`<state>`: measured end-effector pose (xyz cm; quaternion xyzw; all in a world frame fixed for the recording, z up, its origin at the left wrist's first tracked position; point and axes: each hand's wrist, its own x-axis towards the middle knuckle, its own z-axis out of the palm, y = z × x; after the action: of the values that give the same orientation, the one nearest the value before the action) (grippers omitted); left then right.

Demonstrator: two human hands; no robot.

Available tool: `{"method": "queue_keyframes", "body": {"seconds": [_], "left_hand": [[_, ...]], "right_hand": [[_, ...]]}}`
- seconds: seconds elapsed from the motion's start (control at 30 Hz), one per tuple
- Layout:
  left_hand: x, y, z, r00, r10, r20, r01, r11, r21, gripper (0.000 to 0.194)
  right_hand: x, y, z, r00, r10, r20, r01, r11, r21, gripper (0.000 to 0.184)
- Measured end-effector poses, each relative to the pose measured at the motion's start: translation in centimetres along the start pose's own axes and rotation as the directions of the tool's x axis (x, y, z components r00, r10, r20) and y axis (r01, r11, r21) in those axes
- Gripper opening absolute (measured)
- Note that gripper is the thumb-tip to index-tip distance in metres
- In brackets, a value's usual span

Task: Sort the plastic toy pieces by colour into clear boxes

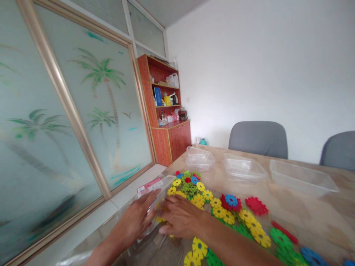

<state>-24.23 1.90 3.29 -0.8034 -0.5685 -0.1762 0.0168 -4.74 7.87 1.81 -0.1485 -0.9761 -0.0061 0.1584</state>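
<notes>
My left hand [140, 212] is closed on the side of a clear plastic container [168, 181], which tilts at the table's left edge. Opposite it, my right hand [183, 216] has its fingers bent at the container's mouth, the thumb apart below. Yellow notched plastic discs [160, 210] show at its fingertips, partly hidden by the hand. Right beyond the hands lie joined flower-like discs: green pieces [190, 189], a yellow row [198, 201] and a blue disc [231, 200] on a red one. More yellow discs [199, 248] lie below my right forearm.
Three clear plastic tubs [199, 159] stand along the table's far side. A loose red disc [256, 205], a red stick [285, 232] and green discs [280, 238] lie to the right. Grey chairs [257, 138] stand behind the table [310, 210]. A pink-labelled package [149, 185] is beside my left hand.
</notes>
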Motion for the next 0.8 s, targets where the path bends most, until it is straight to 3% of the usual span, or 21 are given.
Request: {"method": "queue_keyframes", "body": {"seconds": [0.27, 0.37, 0.47, 0.67, 0.8], "left_hand": [[0.0, 0.4, -0.1, 1.000, -0.014, 0.004, 0.014, 1.000, 0.008, 0.044], [0.0, 0.8, 0.5, 0.999, -0.037, 0.038, 0.033, 0.994, 0.103, 0.046], [-0.2, 1.3, 1.3, 0.996, -0.071, 0.062, 0.056, 0.977, 0.207, 0.049], [-0.8, 2.1, 2.3, 0.987, -0.102, 0.126, 0.065, 0.960, 0.273, 0.052], [-1.3, 2.7, 2.2, 0.977, -0.149, 0.154, 0.102, 0.956, 0.275, 0.054]], "right_hand": [[-5.1, 1.5, -3.5, 0.997, 0.033, 0.063, -0.031, 0.999, -0.031, 0.022], [-5.7, 2.0, -4.6, 0.994, 0.100, 0.053, -0.099, 0.995, -0.021, 0.023], [-5.2, 1.9, -4.3, 0.986, 0.163, 0.043, -0.162, 0.987, -0.015, 0.019], [-4.2, 0.6, -2.2, 0.987, 0.143, 0.075, -0.143, 0.990, -0.001, 0.020], [-4.9, 0.7, -2.6, 0.983, 0.152, 0.104, -0.154, 0.988, 0.006, 0.023]]}}
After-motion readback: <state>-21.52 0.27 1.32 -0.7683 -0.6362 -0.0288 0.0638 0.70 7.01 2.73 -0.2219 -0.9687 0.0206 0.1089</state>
